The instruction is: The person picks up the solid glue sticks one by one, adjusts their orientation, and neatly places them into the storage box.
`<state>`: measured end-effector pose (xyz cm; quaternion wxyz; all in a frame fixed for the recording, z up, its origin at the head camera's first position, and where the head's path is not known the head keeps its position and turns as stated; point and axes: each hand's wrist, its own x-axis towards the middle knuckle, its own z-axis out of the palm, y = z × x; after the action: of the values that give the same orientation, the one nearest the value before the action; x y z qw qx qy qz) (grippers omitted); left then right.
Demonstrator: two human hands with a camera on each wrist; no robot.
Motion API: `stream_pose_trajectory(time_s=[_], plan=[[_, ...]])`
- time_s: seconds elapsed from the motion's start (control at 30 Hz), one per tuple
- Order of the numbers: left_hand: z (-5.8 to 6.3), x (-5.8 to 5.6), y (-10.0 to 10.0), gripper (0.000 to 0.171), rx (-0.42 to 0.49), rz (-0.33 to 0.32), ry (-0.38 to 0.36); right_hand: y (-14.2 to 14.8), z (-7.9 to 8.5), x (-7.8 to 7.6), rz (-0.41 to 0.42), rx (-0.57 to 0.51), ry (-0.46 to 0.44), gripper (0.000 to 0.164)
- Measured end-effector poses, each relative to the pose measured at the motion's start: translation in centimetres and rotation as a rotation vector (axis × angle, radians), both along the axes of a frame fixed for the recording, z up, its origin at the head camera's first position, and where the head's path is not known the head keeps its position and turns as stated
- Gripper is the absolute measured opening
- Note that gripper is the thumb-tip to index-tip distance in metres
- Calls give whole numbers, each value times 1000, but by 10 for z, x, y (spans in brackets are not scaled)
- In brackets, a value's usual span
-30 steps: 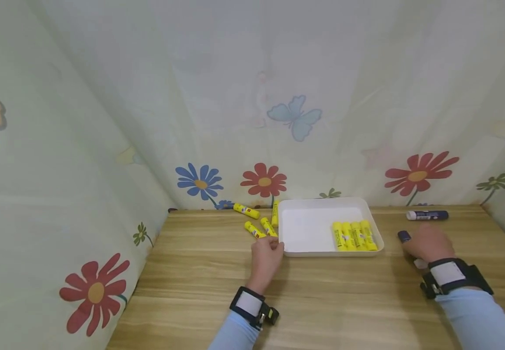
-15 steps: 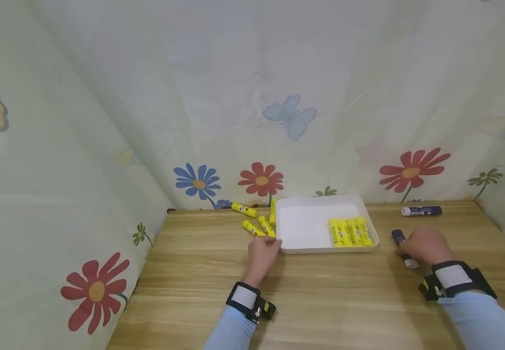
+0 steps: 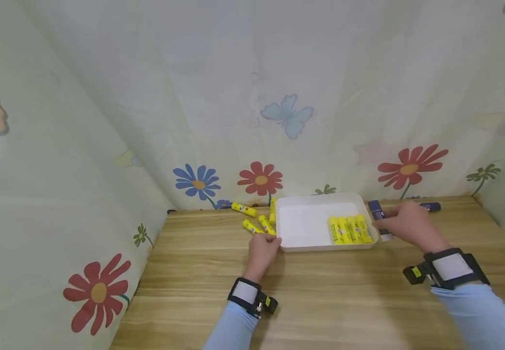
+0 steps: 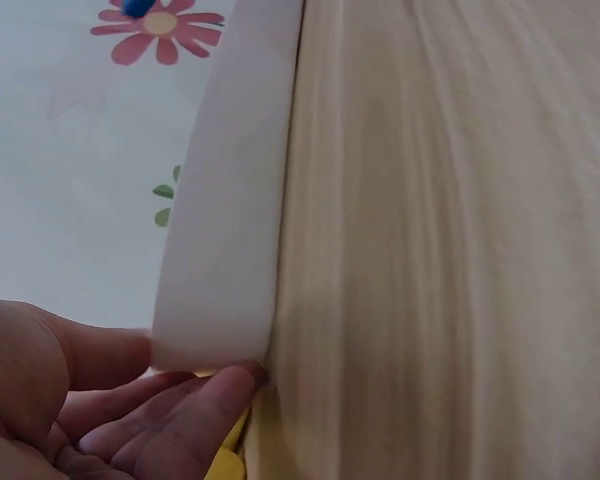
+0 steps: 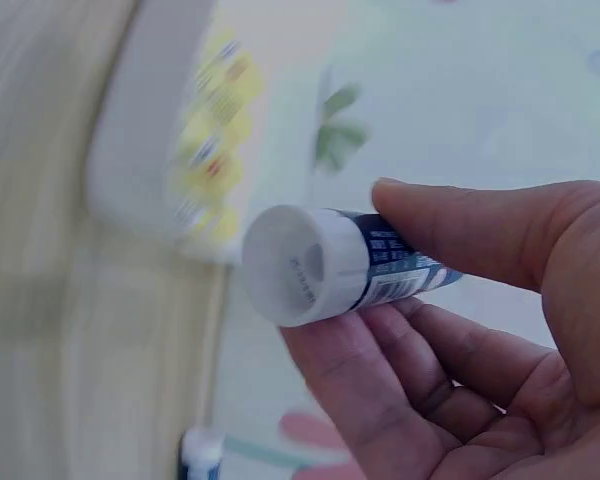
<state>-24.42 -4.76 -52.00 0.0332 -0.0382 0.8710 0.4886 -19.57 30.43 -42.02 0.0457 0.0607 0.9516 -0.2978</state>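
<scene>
Pinching one navy tube (image 5: 398, 262): right hand (image 3: 411, 226). Four yellow tubes (image 3: 351, 231) in tray (image 3: 302, 226).

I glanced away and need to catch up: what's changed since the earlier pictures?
The right hand has carried a dark blue stick leftward and farther forward, to beside the right end of the white tray, and still grips it. The left hand stays at the tray's near left corner, and the four yellow sticks lie inside as before.
</scene>
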Motion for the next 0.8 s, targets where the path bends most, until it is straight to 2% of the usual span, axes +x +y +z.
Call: stream_pose_trajectory(time_s=[0.1,0.27,0.5,0.8], plan=[[2,-2,4,24,-31,27,23,-19,8,-5,-3,-58,-8,78],[5,-3,11,23,-22,84,58,-45,8,-15,-7,-166,7,81],[6,-3,16,20,-35,135,76,-70,-6,-26,-18,-272,45,75],[10,-4,20,18,-60,156,71,-91,-21,-35,-35,-315,143,62]])
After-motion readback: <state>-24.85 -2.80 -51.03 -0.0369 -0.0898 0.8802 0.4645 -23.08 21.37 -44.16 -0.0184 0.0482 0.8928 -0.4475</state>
